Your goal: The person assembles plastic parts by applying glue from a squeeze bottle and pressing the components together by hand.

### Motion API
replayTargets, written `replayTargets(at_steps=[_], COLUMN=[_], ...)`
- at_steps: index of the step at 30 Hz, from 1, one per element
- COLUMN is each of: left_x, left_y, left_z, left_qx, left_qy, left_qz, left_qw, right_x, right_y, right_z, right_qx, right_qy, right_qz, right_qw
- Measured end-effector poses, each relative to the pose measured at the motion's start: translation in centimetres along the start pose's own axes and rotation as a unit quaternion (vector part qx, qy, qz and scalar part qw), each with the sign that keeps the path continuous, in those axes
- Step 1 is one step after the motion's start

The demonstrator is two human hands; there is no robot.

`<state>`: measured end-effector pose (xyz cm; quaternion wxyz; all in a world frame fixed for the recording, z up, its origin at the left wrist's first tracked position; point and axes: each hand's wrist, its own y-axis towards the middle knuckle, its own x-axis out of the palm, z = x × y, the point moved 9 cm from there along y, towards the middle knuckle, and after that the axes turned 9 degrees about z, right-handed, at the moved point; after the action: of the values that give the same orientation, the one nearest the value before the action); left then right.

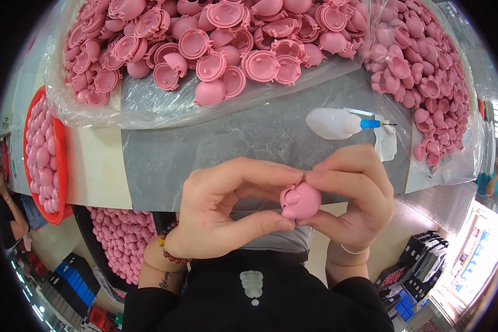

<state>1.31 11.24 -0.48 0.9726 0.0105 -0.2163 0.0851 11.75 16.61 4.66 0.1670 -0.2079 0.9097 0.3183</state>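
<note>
My left hand (221,207) and my right hand (357,193) meet in front of my body, near the table's front edge. Between them is a pink round plastic shell piece (305,200) with small raised shapes on its left side. My right thumb and fingertips pinch it from the right. The left thumb and index finger press on it from the other side, so both hands are closed on it. Just beyond my right hand, a white squeeze bottle (332,123) with a blue needle tip (371,124) lies on its side.
Clear plastic bags (88,117) spill many pink half-shells (260,65) across the table's far side and right. A red basin (62,166) of pink balls stands at left. Below it is a black bin (83,221) of pink pieces. A white scrap (385,143) lies by the needle.
</note>
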Motion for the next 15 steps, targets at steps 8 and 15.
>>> replayTargets(at_steps=[8, 15], left_x=[-0.3, -0.4], left_y=[0.2, 0.0], left_z=[-0.5, -0.6], left_qx=[-0.062, -0.084], left_qy=[-0.086, -0.095], left_qz=[0.011, -0.007], left_qw=[0.994, 0.992], right_x=[-0.3, 2.0], right_y=[0.1, -0.5], right_z=[-3.1, -3.7], right_qx=[-0.148, -0.162], right_qy=[0.003, -0.084], right_qz=[0.127, 0.018], right_qw=[0.981, 0.983])
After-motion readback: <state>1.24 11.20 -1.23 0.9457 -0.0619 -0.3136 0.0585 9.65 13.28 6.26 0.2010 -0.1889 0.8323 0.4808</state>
